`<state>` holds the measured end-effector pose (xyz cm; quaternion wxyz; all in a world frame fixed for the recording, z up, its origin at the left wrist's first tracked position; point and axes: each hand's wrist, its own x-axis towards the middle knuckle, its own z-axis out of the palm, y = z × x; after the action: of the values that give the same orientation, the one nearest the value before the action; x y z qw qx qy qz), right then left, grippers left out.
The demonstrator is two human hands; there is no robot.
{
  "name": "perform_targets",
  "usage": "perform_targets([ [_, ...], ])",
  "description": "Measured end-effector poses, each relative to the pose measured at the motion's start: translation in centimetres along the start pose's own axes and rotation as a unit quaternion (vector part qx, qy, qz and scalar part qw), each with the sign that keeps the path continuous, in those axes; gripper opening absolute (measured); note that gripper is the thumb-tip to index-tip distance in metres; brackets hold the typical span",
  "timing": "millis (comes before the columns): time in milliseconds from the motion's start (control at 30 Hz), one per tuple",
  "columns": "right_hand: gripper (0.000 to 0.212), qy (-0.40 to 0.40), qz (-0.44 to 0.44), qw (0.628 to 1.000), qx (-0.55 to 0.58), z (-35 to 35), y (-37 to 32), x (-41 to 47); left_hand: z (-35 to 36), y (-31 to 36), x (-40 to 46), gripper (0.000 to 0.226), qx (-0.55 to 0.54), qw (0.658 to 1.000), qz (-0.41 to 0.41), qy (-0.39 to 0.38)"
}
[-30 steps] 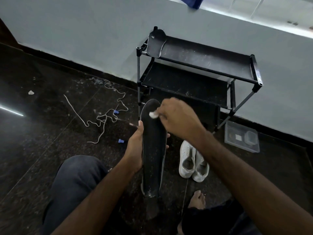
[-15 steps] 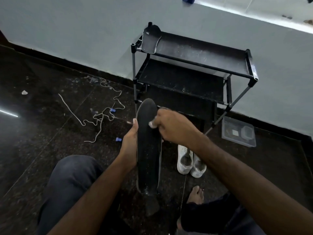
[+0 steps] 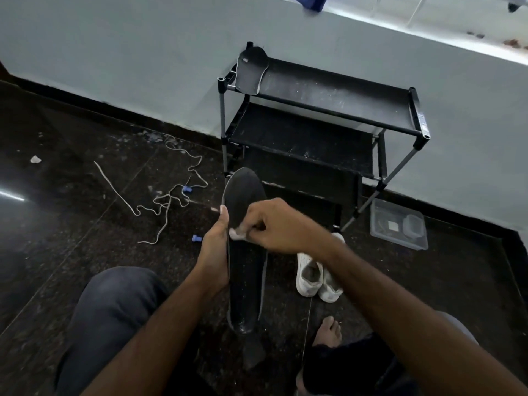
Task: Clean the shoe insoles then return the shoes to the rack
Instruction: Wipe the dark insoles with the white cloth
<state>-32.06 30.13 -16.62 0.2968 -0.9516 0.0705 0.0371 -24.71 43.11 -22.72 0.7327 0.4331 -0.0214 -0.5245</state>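
Observation:
My left hand (image 3: 213, 252) grips a long black insole (image 3: 246, 281) by its left edge, holding it upright over the dark floor. My right hand (image 3: 278, 224) pinches a small white wipe (image 3: 236, 233) and presses it on the insole's upper middle. A second black insole (image 3: 251, 71) leans on the left end of the black shoe rack's top shelf (image 3: 337, 101). A pair of white shoes (image 3: 315, 277) stands on the floor just right of the held insole, partly hidden by my right forearm.
White laces (image 3: 160, 198) with small blue bits lie tangled on the floor to the left. A clear plastic box (image 3: 398, 224) sits by the wall at the rack's right foot. My knee (image 3: 114, 304) and bare foot (image 3: 327, 331) are below.
My right hand with the wipe has slid down the insole from near its tip to its upper middle. The left hand keeps its hold.

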Motion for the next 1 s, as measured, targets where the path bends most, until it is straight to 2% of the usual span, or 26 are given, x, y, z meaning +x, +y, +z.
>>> perform_targets([
  [33, 0.021, -0.038, -0.005, 0.999, 0.031, -1.1, -0.2, -0.3, 0.0, 0.0, 0.0, 0.063, -0.003, 1.0, -0.001, -0.005],
  [67, 0.02, -0.027, 0.002, 0.998, 0.058, -2.3, -0.1, -0.3, 0.1, 0.0, 0.0, 0.065, 0.0, 1.0, -0.003, -0.011],
  [133, 0.019, 0.107, 0.031, 0.99, 0.086, -4.0, 0.5, 0.1, 0.4, -0.1, 0.0, 0.07, 0.004, 1.0, -0.005, -0.017],
  [200, 0.022, 0.235, 0.066, 0.969, 0.031, -3.4, 1.1, 1.2, 0.6, -0.2, -0.1, 0.072, 0.003, 1.0, -0.006, -0.02],
  [233, 0.023, 0.264, 0.077, 0.961, -0.018, -2.5, 1.2, 1.6, 0.6, -0.3, -0.1, 0.072, 0.004, 1.0, -0.008, -0.019],
  [267, 0.023, 0.261, 0.075, 0.961, -0.06, -1.4, 1.2, 1.9, 0.5, -0.3, -0.1, 0.07, 0.007, 1.0, -0.007, -0.017],
  [300, 0.022, 0.225, 0.054, 0.97, -0.071, -0.4, 0.9, 1.9, 0.5, -0.2, -0.2, 0.067, 0.01, 1.0, -0.003, -0.01],
  [367, 0.019, 0.07, 0.012, 0.997, -0.013, -0.3, 0.2, 1.0, 0.2, -0.1, -0.1, 0.063, 0.002, 1.0, -0.005, -0.001],
  [400, 0.02, -0.029, 0.006, 0.999, 0.018, -1.0, 0.0, 0.4, 0.0, 0.1, 0.0, 0.063, -0.002, 1.0, -0.005, -0.002],
  [433, 0.02, -0.094, -0.002, 0.995, 0.04, -1.9, -0.2, -0.1, -0.1, 0.1, -0.1, 0.064, -0.002, 1.0, -0.005, -0.006],
  [467, 0.021, -0.098, -0.005, 0.994, 0.055, -2.7, -0.2, -0.6, -0.1, 0.2, 0.0, 0.066, 0.004, 1.0, -0.005, -0.011],
  [500, 0.021, -0.051, 0.003, 0.996, 0.068, -3.3, 0.1, -0.9, 0.0, 0.2, 0.1, 0.067, 0.009, 1.0, -0.006, -0.016],
  [567, 0.021, 0.097, 0.037, 0.993, 0.064, -3.4, 1.0, -1.0, 0.3, 0.0, 0.1, 0.071, 0.01, 1.0, -0.004, -0.022],
  [633, 0.022, 0.165, 0.06, 0.984, -0.009, -2.2, 1.5, -0.5, 0.6, -0.1, 0.0, 0.067, 0.005, 0.999, -0.007, -0.031],
  [733, 0.026, 0.156, 0.053, 0.978, -0.124, -0.6, 2.1, 0.1, 0.7, 0.0, 0.0, 0.058, 0.003, 0.999, 0.01, -0.044],
  [833, 0.028, 0.188, 0.044, 0.971, -0.143, -0.3, 2.0, 0.6, 0.5, 0.0, -0.1, 0.056, 0.003, 0.997, 0.025, -0.073],
  [900, 0.027, 0.186, 0.037, 0.97, -0.153, -0.2, 1.8, 1.0, 0.4, 0.0, -0.2, 0.06, -0.006, 0.998, 0.01, -0.067],
  [967, 0.025, 0.142, 0.02, 0.976, -0.163, -0.1, 1.5, 0.7, 0.2, -0.1, 0.0, 0.063, 0.002, 0.999, 0.015, -0.048],
  [1000, 0.022, 0.092, 0.009, 0.984, -0.155, -0.3, 1.2, 0.3, 0.0, -0.2, 0.2, 0.065, 0.02, 0.999, 0.021, -0.031],
])
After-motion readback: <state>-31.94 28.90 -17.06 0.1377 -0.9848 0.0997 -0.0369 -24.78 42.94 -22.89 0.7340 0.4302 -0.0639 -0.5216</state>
